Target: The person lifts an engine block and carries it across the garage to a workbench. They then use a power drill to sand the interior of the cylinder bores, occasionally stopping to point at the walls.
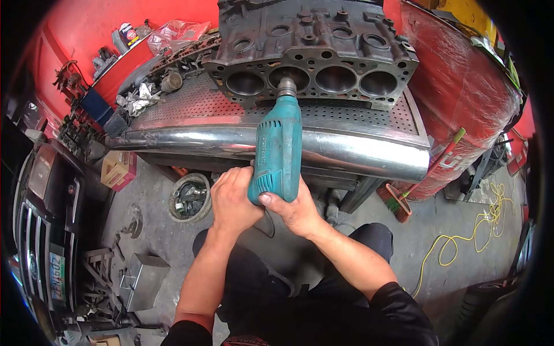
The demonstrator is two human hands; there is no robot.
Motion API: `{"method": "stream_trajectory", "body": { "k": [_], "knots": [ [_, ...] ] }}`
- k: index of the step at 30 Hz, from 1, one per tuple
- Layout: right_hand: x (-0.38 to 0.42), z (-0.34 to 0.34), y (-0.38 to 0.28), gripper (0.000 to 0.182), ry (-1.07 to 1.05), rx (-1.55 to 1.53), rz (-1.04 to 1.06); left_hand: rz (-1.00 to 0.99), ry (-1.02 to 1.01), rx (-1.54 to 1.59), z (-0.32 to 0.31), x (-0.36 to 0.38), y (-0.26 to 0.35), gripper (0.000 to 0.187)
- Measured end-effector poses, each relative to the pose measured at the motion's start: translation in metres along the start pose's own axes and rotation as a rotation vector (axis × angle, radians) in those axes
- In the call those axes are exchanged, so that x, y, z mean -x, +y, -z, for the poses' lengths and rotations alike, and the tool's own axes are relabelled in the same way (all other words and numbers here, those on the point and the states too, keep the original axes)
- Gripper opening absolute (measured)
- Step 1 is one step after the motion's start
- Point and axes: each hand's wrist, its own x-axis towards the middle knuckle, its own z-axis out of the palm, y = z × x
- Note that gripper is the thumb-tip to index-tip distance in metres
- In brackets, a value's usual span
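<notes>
Both my hands hold a teal power drill, its body pointing away from me. My left hand (235, 199) is wrapped round the drill's lower left side, its fingers partly hidden. Round the rear grip is my right hand (294, 210), with the thumb on the back of the housing. The drill (278, 150) has its metal chuck at the second cylinder bore from the left of a dark engine block (311, 55). Whatever is fitted in the chuck is hard to make out inside the bore. The block rests on a perforated metal bench (179, 106) with its four-bore face towards me.
A rounded chrome edge (196, 141) runs along the bench front. Below stand a basket of parts (190, 198) and a cardboard box (118, 170). A broom (398, 202) leans at the right, near a yellow cord (444, 237). A vehicle front (43, 225) is at the left.
</notes>
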Motion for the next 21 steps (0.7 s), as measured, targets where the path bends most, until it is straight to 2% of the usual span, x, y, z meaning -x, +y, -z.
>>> {"method": "stream_trajectory", "body": {
  "k": [8,13,17,21],
  "knots": [
    [0.02,-0.009,0.003,0.078,-0.031,0.119,-0.002,0.007,-0.016,0.021,0.007,0.021,0.003,0.035],
    [0.03,-0.015,0.006,0.074,0.023,0.066,-0.02,0.023,-0.028,0.017,0.013,0.025,0.01,0.035],
    [0.025,-0.01,0.0,0.076,0.033,0.074,-0.031,0.0,0.001,0.059,0.003,0.019,0.004,0.036],
    [0.013,-0.002,0.006,0.07,0.044,0.124,0.026,0.041,0.015,0.086,-0.002,0.014,0.002,0.035]
  ]
}}
